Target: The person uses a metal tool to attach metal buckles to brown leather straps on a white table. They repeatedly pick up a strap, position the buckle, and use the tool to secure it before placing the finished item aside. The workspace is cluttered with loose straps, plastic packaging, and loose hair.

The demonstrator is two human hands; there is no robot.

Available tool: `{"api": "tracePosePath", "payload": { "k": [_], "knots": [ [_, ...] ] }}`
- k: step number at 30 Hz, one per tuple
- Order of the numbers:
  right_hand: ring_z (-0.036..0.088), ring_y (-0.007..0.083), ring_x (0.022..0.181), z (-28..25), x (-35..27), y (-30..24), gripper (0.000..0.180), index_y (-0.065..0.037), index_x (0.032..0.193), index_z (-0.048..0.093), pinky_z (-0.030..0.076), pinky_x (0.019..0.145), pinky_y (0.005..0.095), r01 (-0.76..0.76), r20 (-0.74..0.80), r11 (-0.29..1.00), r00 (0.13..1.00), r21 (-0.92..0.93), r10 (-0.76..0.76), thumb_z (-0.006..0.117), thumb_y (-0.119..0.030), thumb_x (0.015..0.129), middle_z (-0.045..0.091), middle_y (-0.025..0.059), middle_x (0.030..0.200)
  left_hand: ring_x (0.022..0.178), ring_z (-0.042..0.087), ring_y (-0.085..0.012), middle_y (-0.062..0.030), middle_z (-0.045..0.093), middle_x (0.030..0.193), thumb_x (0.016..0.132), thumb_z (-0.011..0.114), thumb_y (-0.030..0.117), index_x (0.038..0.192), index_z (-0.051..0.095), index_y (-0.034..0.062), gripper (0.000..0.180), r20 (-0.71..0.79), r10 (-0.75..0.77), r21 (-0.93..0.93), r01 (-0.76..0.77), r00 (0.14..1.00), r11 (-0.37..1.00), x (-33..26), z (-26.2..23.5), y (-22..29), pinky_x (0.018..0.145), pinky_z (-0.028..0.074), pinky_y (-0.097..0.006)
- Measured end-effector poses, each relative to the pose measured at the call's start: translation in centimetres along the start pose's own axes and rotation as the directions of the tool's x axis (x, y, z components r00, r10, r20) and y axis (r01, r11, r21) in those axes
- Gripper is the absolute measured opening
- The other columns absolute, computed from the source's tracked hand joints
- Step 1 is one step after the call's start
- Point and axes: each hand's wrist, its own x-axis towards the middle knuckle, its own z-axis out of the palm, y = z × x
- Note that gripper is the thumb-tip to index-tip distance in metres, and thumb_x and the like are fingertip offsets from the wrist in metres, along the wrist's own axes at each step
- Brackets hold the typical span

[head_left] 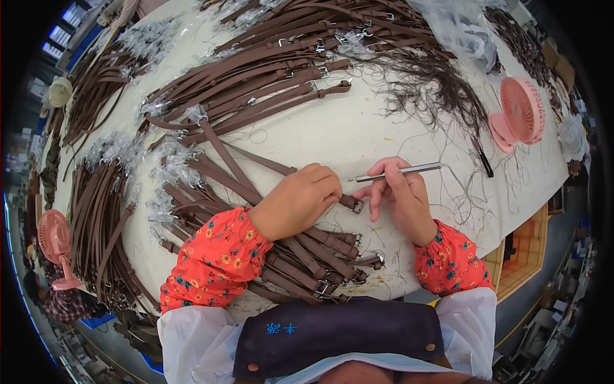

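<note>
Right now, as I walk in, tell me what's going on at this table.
A person has a brown strap in hand. The left hand grips it near the end with the buckle; the right hand holds a slim metal tool, its tip pointing left. Whether the right hand touches the buckle is hard to tell. Other straps lie in piles across the table, with dark threads toward the far right.

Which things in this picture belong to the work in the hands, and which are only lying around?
In the work:
buckled brown strap, in left hand
slim metal tool, in right hand
probably the piled straps

Seemingly just around:
right pink fan
left pink fan
clear plastic, top right
</note>
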Motion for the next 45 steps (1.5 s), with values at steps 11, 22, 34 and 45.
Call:
{"api": "tracePosePath", "payload": {
  "k": [11, 22, 34, 45],
  "knots": [
    [0.060, 0.0086, 0.062, 0.18, -0.33, -0.25, 0.037, -0.002, 0.110, 0.062, 0.045, 0.066, 0.0243, -0.106, 0.120, 0.965, 0.983, -0.241, 0.138, 0.043, -0.034, 0.110, 0.062, 0.0015, 0.067, 0.080, 0.063, -0.0219, -0.0117, 0.064, 0.091, 0.093, 0.065, 0.007, 0.100, 0.062, 0.0012, 0.010, 0.055, -0.257, -0.241, 0.263, 0.965, 0.934, -0.03, -0.77, -0.39, 0.075, 0.051, -0.032],
    [0.059, 0.0082, 0.061, 0.24, -0.25, 0.08, 0.032, -0.003, 0.110, 0.062, 0.044, 0.062, 0.0238, -0.076, 0.151, 0.971, 0.982, -0.228, 0.113, 0.044, -0.030, 0.109, 0.062, 0.0014, 0.067, 0.077, 0.064, -0.0268, -0.0140, 0.063, 0.088, 0.092, 0.066, 0.007, 0.098, 0.061, 0.0000, 0.011, 0.044, -0.250, -0.259, 0.253, 0.967, 0.932, 0.12, -0.84, -0.20, 0.070, 0.051, -0.035],
    [0.060, 0.0082, 0.063, 0.33, -0.11, 0.07, 0.038, -0.001, 0.107, 0.061, 0.050, 0.088, 0.0296, -0.016, 0.101, 0.971, 0.994, -0.240, 0.041, 0.041, -0.034, 0.110, 0.062, 0.0015, 0.068, 0.077, 0.064, -0.0250, -0.0126, 0.064, 0.088, 0.093, 0.064, 0.007, 0.099, 0.061, 0.0008, 0.010, 0.039, -0.275, -0.256, 0.275, 0.961, 0.927, 0.11, -0.80, -0.18, 0.072, 0.051, -0.034],
    [0.060, 0.0080, 0.061, 0.24, -0.12, 0.47, 0.034, -0.002, 0.107, 0.060, 0.051, 0.087, 0.0295, 0.022, 0.115, 0.971, 0.993, -0.240, 0.006, 0.042, -0.030, 0.110, 0.061, 0.0008, 0.067, 0.080, 0.064, -0.0188, -0.0097, 0.065, 0.090, 0.094, 0.064, 0.007, 0.101, 0.061, 0.0005, 0.010, 0.062, -0.280, -0.260, 0.287, 0.958, 0.922, 0.10, -0.95, -0.16, 0.075, 0.052, -0.031]
  ]
}}
